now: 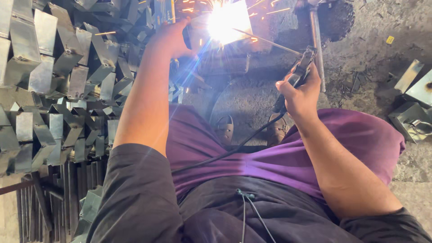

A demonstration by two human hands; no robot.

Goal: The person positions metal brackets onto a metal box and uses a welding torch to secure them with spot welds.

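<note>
White-hot arc glare (226, 21) at top centre, sparks flying off it, workpiece itself washed out and not readable. Thin welding rod (265, 41) running from glare down-right into electrode holder (302, 67). Holder just right of and below glare, gripped in right hand (300, 93), fingers wrapped tight around handle. Black cable (234, 150) trailing from holder down across purple trousers (288, 157) toward body. Left hand (170, 39) just left of glare, closed on a small dark object, probably a shield or the part being joined; cannot tell which, glare hides it. Metal pipe (316, 42) lying right of glare, just beyond holder. Sandalled feet (225, 129) below glare on grey dusty floor (373, 36). Stack of folded sheet-metal brackets (58, 90) well left of glare, more loose metal pieces (411, 108) far right.

Step judged: mid-weld, arc struck, bead being laid. Next move likely calls for steady feed of rod as it burns shorter, constant gap, left hand kept firm so part does not shift, then lifting off to break arc.
</note>
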